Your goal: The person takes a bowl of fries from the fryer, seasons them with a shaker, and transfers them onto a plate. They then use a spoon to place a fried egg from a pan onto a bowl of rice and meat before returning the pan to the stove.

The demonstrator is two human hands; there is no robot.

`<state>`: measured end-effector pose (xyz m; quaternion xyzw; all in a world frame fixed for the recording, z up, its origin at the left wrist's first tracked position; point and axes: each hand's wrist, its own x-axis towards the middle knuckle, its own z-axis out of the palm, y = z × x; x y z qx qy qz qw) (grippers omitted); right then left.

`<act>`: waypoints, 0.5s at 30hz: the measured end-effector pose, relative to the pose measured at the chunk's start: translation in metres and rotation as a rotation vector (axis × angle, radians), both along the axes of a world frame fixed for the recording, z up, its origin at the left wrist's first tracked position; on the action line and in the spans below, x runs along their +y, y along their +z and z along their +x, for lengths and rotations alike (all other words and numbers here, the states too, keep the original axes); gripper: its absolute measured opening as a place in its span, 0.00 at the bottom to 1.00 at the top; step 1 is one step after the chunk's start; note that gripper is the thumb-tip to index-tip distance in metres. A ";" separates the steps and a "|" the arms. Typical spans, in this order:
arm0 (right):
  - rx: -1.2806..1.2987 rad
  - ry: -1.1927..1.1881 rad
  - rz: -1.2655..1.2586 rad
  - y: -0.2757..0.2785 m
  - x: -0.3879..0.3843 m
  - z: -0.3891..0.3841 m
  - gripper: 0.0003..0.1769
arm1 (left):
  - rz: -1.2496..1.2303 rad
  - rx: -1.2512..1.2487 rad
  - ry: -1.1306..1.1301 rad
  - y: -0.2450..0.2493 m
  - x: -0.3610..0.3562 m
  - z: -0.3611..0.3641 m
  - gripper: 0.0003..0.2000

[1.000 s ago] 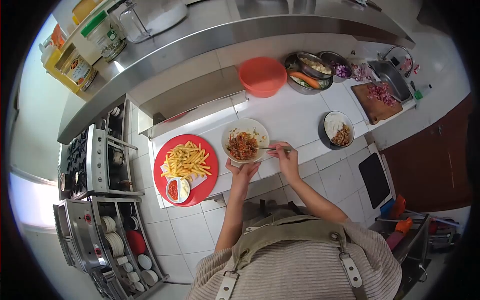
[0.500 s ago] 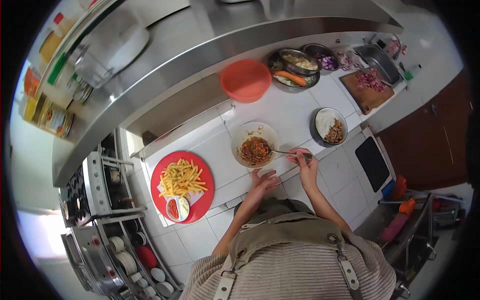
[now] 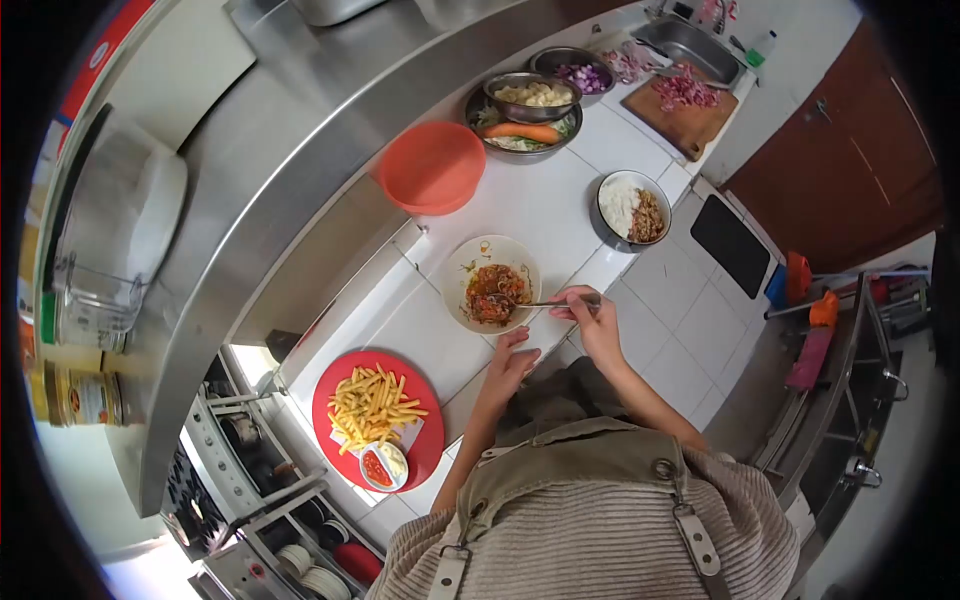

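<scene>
A white bowl (image 3: pixel 452 300) with a reddish chopped mixture (image 3: pixel 497 292) stands on the white tiled counter. My right hand (image 3: pixel 592 322) is closed around the handle of a metal spoon (image 3: pixel 548 304), whose bowl end lies in the mixture. At the near rim of the bowl is my left hand (image 3: pixel 510 362), its fingers apart and holding nothing. To the left, a red round plate (image 3: pixel 428 440) carries french fries (image 3: pixel 374 405) and a small dish of red and white sauces (image 3: pixel 383 466). A dark bowl (image 3: pixel 632 210) of white and brown food sits at the right.
An orange bowl (image 3: pixel 432 170) stands behind the white bowl. Farther back are metal bowls with a carrot (image 3: pixel 522 132), pale pieces (image 3: pixel 535 94) and purple onion (image 3: pixel 585 78). A wooden cutting board (image 3: pixel 690 125) lies by the sink (image 3: pixel 690 48). A steel shelf (image 3: pixel 260 130) overhangs the counter.
The whole view has turned and shifted, so the counter slants more steeply. The spoon's end has moved further into the mixture, towards the left. My right hand still holds the spoon.
</scene>
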<state>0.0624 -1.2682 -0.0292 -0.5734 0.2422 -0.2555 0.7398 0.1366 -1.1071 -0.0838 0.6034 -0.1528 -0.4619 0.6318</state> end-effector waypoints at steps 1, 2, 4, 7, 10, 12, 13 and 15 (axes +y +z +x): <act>0.007 -0.035 0.130 -0.003 0.000 0.004 0.11 | 0.003 0.002 -0.012 -0.005 0.006 0.004 0.30; 0.008 -0.047 0.133 -0.003 0.002 0.006 0.11 | 0.032 0.098 0.123 -0.005 0.012 0.009 0.32; 0.002 -0.111 0.284 -0.002 0.003 0.010 0.10 | 0.061 0.191 0.248 -0.005 0.018 0.017 0.34; -0.014 -0.105 0.320 0.003 -0.002 0.009 0.10 | -0.085 0.114 0.380 0.024 0.011 0.018 0.43; -0.067 -0.174 0.360 0.011 -0.013 0.007 0.10 | -0.124 0.130 0.315 0.019 -0.004 0.012 0.45; -0.078 -0.217 0.340 0.017 -0.029 -0.001 0.10 | -0.090 0.145 0.281 0.011 -0.016 0.007 0.46; -0.132 -0.279 0.317 0.018 -0.036 -0.006 0.10 | -0.106 0.126 0.280 0.003 -0.021 0.005 0.46; -0.188 -0.381 0.252 0.024 -0.051 -0.018 0.11 | -0.116 0.114 0.263 0.000 -0.030 0.002 0.46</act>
